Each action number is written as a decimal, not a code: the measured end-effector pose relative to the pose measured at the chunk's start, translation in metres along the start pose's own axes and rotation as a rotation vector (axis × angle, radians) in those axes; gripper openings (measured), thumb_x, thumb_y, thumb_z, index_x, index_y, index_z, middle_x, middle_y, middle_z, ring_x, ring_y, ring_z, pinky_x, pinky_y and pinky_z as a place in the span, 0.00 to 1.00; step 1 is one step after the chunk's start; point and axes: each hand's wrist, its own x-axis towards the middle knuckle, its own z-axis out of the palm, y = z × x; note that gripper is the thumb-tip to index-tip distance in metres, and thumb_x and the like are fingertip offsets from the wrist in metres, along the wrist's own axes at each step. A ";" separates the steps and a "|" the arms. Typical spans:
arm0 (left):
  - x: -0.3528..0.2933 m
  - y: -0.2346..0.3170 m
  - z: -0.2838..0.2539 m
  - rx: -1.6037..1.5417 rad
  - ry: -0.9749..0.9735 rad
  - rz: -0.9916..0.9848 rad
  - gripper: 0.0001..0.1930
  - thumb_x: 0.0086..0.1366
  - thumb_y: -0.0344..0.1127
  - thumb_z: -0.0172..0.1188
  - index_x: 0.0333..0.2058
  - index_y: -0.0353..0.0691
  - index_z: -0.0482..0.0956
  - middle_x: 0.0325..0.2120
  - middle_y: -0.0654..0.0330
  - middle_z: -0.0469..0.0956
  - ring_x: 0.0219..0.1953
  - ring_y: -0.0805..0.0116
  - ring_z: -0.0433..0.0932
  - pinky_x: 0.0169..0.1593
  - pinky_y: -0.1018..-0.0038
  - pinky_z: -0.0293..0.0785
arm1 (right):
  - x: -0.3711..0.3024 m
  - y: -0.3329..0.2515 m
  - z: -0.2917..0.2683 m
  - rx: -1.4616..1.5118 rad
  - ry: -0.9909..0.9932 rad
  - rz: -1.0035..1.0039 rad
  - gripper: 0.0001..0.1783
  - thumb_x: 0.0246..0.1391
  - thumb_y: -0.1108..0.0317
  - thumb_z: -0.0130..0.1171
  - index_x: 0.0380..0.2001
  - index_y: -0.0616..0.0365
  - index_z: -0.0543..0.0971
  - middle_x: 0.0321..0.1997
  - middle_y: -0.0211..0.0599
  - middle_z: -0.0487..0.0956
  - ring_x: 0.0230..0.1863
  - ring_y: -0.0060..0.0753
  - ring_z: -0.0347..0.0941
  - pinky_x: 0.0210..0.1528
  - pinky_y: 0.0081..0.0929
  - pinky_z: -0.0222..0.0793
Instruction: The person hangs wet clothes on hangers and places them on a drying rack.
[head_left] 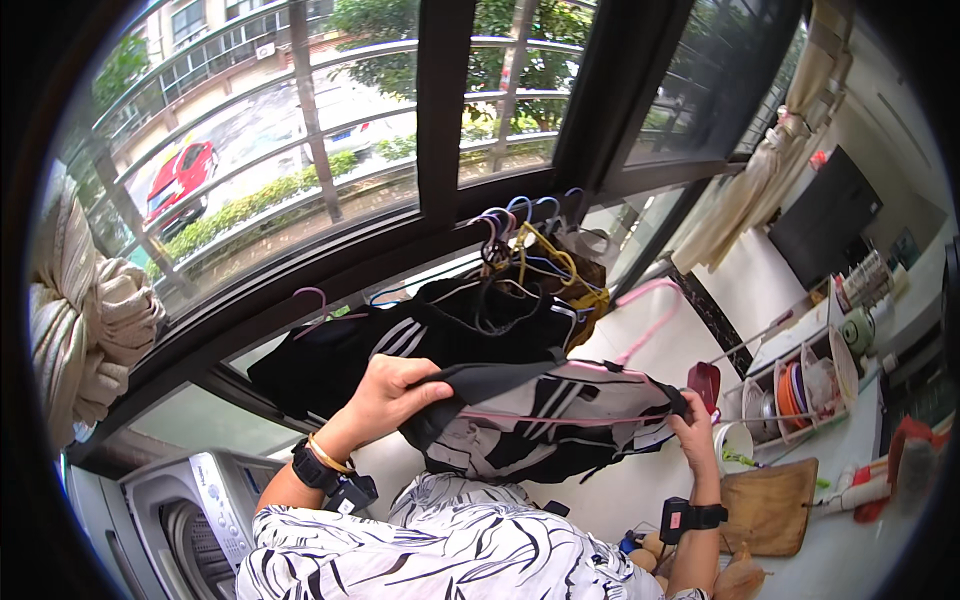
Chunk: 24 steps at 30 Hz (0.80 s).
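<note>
A black garment with pale panels and stripes (560, 400) is stretched sideways in front of me. Whether it is a top or trousers, I cannot tell. My left hand (393, 392) pinches its dark upper edge on the left, thumb on top. At the other end my right hand (692, 430) grips the cloth near the dark corner. A pink clothes hanger (650, 300) runs through the garment; its bar shows along the cloth and its hook sticks up toward the far right. Beyond the garment, black clothes with white stripes (400, 325) hang close by.
Several coloured hangers (525, 225) crowd the window sill rail. A washing machine (205, 500) stands at the lower left. To the right are a wooden board (768, 508), a dish rack (800, 385) and a white counter. Knotted curtains (125, 305) hang at the left.
</note>
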 end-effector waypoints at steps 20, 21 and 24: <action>-0.014 -0.156 0.034 0.439 0.627 -0.446 0.14 0.53 0.35 0.57 0.36 0.34 0.72 0.32 0.50 0.69 0.38 0.52 0.68 0.43 0.66 0.63 | 0.151 -0.025 0.106 -0.146 -0.040 -0.151 0.23 0.41 0.57 0.64 0.36 0.62 0.73 0.28 0.33 0.75 0.29 0.20 0.68 0.34 0.20 0.65; -0.012 -0.156 0.034 0.596 0.615 -0.403 0.14 0.53 0.34 0.57 0.38 0.35 0.72 0.36 0.48 0.68 0.41 0.50 0.66 0.46 0.63 0.61 | 0.145 -0.022 0.105 -0.136 -0.023 -0.185 0.26 0.41 0.57 0.63 0.41 0.62 0.71 0.34 0.36 0.76 0.33 0.22 0.70 0.37 0.21 0.67; 0.007 -0.115 0.037 0.797 0.614 -0.258 0.20 0.52 0.32 0.56 0.46 0.39 0.68 0.49 0.47 0.62 0.52 0.49 0.59 0.53 0.59 0.52 | 0.120 0.008 0.087 -0.145 0.032 -0.101 0.31 0.43 0.56 0.62 0.48 0.59 0.67 0.47 0.39 0.71 0.42 0.29 0.69 0.45 0.25 0.66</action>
